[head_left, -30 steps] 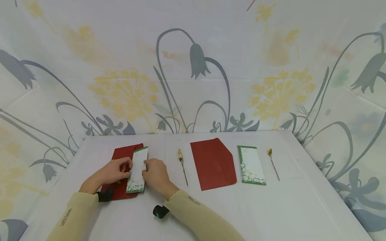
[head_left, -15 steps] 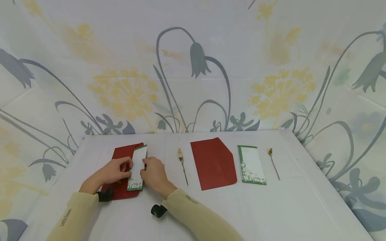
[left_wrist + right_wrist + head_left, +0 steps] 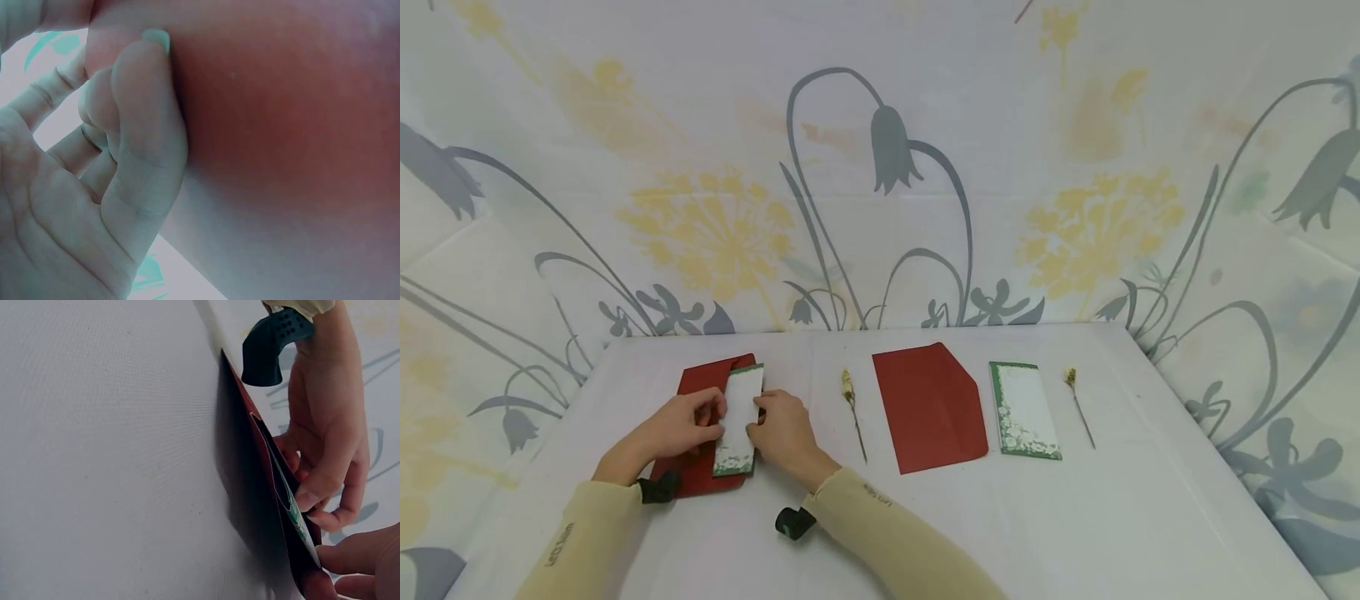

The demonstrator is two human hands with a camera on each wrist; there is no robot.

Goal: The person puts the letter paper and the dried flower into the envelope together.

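Note:
At the left of the head view, a red envelope [image 3: 703,381] is raised at an angle, its mouth toward the right. The left hand [image 3: 677,427] grips it, and in the left wrist view the thumb [image 3: 147,125] lies along the red paper. A white card [image 3: 740,417] with green floral borders overlaps the envelope's right part. The right hand [image 3: 785,437] pinches the card's right edge between thumb and fingers. From the right wrist, the envelope mouth gapes and the card's green-patterned end [image 3: 297,515] sits between its layers, close to both hands.
Right of the hands, a dried flower [image 3: 848,390] lies on the white table [image 3: 1075,533]. Farther right are a second red envelope [image 3: 928,408], another green-bordered card [image 3: 1026,410] and a second dried flower [image 3: 1072,380]. Flower-printed cloth [image 3: 880,250] hangs behind.
The card and the right hand have shifted slightly left and a little away from the wearer, farther over the envelope. The left hand has stayed nearly still.

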